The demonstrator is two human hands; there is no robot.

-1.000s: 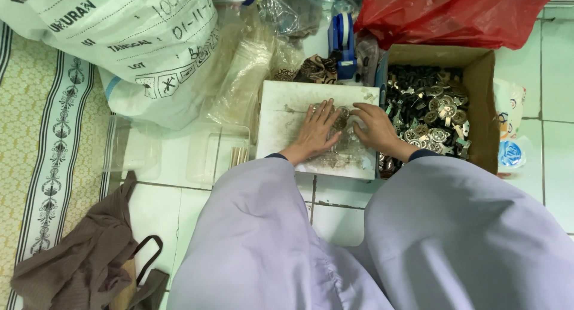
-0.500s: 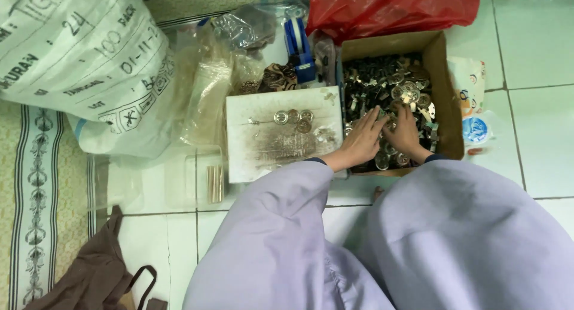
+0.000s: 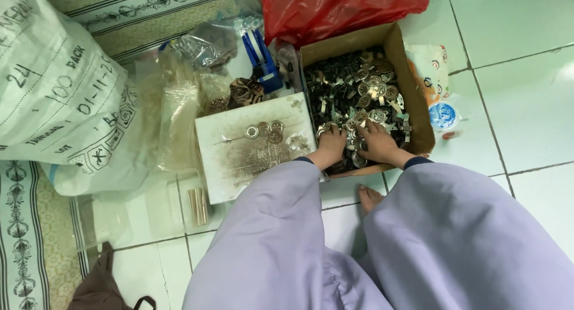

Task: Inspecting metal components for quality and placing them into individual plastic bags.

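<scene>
Both hands in the cardboard box | left hand, right hand pressed into metal parts | grip: can't tell | three washers on white board

— Can you see what her hands are gripping?

— No. The fingertips of the left hand and right hand sink among the metal parts, so any grip is hidden. Both forearms vanish under the lilac sleeves.

— And the box?

— Its near wall sits behind her wrists. The red bag is cut off by the top edge, the white sack by the left, the brown cloth by the bottom.
</scene>
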